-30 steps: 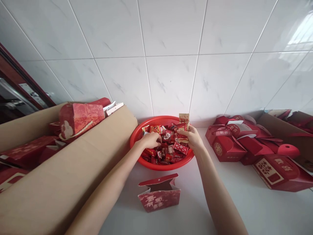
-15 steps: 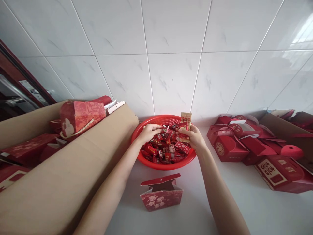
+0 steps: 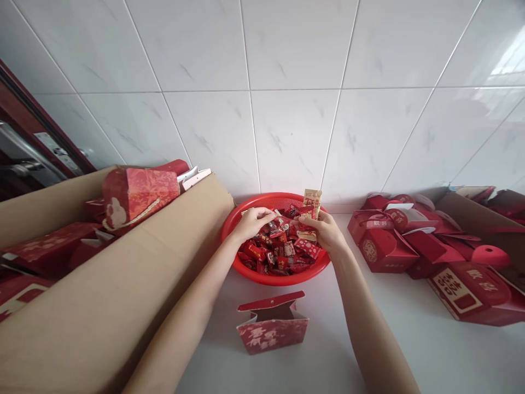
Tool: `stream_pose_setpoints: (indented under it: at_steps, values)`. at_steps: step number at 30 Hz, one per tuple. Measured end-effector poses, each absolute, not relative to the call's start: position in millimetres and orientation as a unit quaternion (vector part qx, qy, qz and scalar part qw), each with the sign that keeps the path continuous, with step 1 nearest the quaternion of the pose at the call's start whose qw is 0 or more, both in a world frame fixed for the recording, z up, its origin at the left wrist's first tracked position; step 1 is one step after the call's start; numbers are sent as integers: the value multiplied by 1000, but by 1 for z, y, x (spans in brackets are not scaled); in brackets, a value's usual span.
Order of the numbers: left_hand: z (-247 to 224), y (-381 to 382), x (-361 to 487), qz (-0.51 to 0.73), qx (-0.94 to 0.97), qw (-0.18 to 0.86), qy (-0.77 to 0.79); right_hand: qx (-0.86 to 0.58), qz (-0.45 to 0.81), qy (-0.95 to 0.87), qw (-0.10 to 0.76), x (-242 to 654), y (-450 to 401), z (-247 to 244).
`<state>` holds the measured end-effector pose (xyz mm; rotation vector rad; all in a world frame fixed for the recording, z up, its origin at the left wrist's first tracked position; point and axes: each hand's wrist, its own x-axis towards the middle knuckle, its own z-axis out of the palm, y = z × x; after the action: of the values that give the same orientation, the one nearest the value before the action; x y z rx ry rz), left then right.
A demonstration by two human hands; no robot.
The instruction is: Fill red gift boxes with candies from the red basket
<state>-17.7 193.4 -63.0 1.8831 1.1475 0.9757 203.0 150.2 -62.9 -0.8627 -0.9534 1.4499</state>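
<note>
A round red plastic basket point(image 3: 275, 279) holds several wrapped candies point(image 3: 283, 249), mostly red. Over its left part is my left hand point(image 3: 255, 221), thumb and fingers pinched at a small red wrapped candy point(image 3: 274, 229) above the pile. My right hand point(image 3: 324, 227), at the basket's right side, is closed on a gold packet point(image 3: 312, 200) and a red packet point(image 3: 307, 212) held together. Nearer to me, an open red paper box point(image 3: 274, 334) stands upright with its flap raised; its inside looks dark.
On the left, a long cardboard carton point(image 3: 123, 268) holds red gift boxes point(image 3: 141, 191). Several closed red boxes point(image 3: 388, 250) are grouped on the right, beside another cardboard carton point(image 3: 463, 210). A white tiled wall point(image 3: 291, 137) rises behind the basket.
The view has shifted slightly, moving the scene a little to the right. My left fingers have shifted slightly over the candies; my right hand keeps its packets.
</note>
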Motion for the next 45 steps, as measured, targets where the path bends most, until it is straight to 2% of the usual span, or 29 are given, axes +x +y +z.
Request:
stream_pose_setpoints:
  at_steps: [17, 19, 23, 25, 28, 32, 37, 42, 45]
  values:
    - [-61, 192, -25, 395, 717, 370, 439, -379, 612, -422, 551, 207, 153, -67]
    - [-58, 191, -31, 335, 745, 343, 464, -382, 609, -428, 547, 208, 154, -69]
    - [-56, 186, -40, 109, 799, 287, 517, -385, 607, -428, 547, 209, 155, -72]
    - [-58, 185, -40, 62, 803, 255, 535, -384, 607, -430, 548, 209, 156, -72]
    - [-62, 184, -36, 108, 805, 253, 525, -387, 607, -426, 548, 208, 156, -71]
    - [-64, 185, -35, 235, 785, 283, 499, -388, 606, -419, 554, 207, 155, -69]
    - [-61, 184, -37, 329, 755, 334, 458, -382, 609, -423, 551, 208, 154, -69]
    - [-58, 180, -37, 383, 703, 423, 424, -384, 609, -428, 547, 209, 154, -70]
    - [-58, 180, -38, 386, 693, 441, 420, -386, 608, -434, 542, 209, 155, -71]
